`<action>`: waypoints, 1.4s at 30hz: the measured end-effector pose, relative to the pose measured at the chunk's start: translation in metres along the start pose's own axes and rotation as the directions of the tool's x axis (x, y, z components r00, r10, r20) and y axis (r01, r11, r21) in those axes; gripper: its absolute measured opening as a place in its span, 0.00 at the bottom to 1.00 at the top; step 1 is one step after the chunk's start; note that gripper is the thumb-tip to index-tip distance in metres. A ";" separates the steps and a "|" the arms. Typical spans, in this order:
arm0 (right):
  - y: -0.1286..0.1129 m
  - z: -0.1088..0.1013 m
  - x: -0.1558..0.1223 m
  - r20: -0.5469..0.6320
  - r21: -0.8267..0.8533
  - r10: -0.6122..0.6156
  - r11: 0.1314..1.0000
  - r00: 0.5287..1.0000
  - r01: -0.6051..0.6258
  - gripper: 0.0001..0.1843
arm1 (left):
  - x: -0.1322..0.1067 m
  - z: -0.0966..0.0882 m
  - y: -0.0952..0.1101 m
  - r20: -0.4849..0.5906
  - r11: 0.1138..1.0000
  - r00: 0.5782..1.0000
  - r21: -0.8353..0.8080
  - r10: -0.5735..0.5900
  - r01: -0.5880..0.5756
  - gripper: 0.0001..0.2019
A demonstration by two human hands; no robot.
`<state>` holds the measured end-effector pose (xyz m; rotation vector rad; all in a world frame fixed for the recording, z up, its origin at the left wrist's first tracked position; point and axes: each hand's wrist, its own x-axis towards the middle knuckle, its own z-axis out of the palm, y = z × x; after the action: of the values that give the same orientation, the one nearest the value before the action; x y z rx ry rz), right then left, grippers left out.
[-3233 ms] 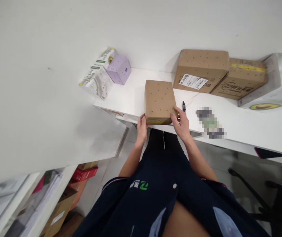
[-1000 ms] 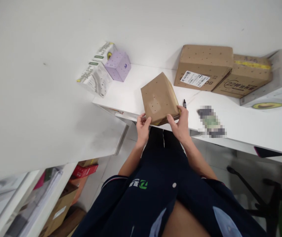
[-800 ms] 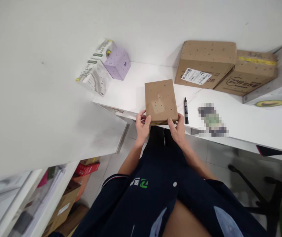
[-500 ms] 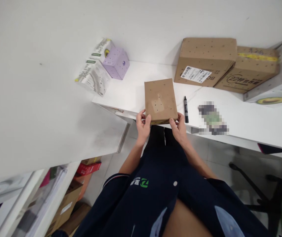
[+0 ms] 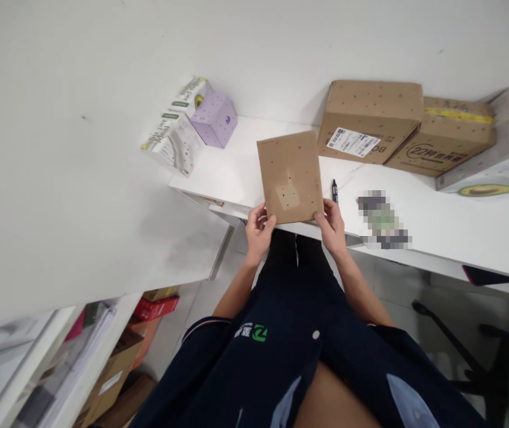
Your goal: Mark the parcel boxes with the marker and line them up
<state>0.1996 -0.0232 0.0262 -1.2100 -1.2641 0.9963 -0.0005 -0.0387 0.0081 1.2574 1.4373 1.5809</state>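
Observation:
A small brown cardboard box (image 5: 288, 176) dotted with small holes is tipped up at the near edge of the white table (image 5: 436, 220), its broad face turned toward me. My left hand (image 5: 258, 230) grips its lower left corner and my right hand (image 5: 332, 221) grips its lower right corner, fingers closed on the box. A black marker (image 5: 335, 191) lies on the table just right of the box, partly behind my right hand.
At the back of the table lean two larger brown boxes, one labelled (image 5: 370, 119) and one with yellow tape (image 5: 445, 139), beside a white avocado-printed box (image 5: 495, 160). A purple box (image 5: 215, 118) and a white carton (image 5: 176, 134) sit far left. Shelves with boxes (image 5: 116, 368) stand lower left; a chair base (image 5: 472, 351) lower right.
The box lay flat on the table with both hands at its near edge; it is now tilted up with its broad face toward me, both hands still on its lower corners.

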 end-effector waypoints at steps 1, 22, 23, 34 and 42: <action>0.005 -0.001 0.002 0.001 0.030 -0.029 0.999 1.000 0.029 0.24 | -0.002 0.001 -0.003 -0.003 1.000 1.000 -0.010 0.026 -0.026 0.24; 0.056 0.003 0.013 -0.159 0.034 0.127 0.992 0.979 -0.123 0.25 | -0.006 0.010 -0.030 0.008 0.977 0.999 0.210 0.047 -0.048 0.10; 0.053 0.003 0.013 -0.154 0.034 0.128 0.992 0.980 -0.125 0.25 | -0.008 0.011 -0.028 0.002 0.978 0.999 0.206 0.042 -0.042 0.10; 0.021 0.007 0.010 0.044 0.269 0.380 0.886 0.924 -0.378 0.22 | -0.028 0.012 0.051 0.171 0.624 0.786 0.519 0.594 -0.584 0.08; 0.017 0.018 -0.007 0.161 0.342 0.509 0.775 0.846 -0.531 0.33 | -0.019 0.020 0.071 0.260 0.533 0.779 0.605 0.570 -0.592 0.15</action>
<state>0.1824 -0.0258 0.0068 -1.2521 -0.7253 1.6118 0.0336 -0.0625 0.0723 2.3954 1.7417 1.4392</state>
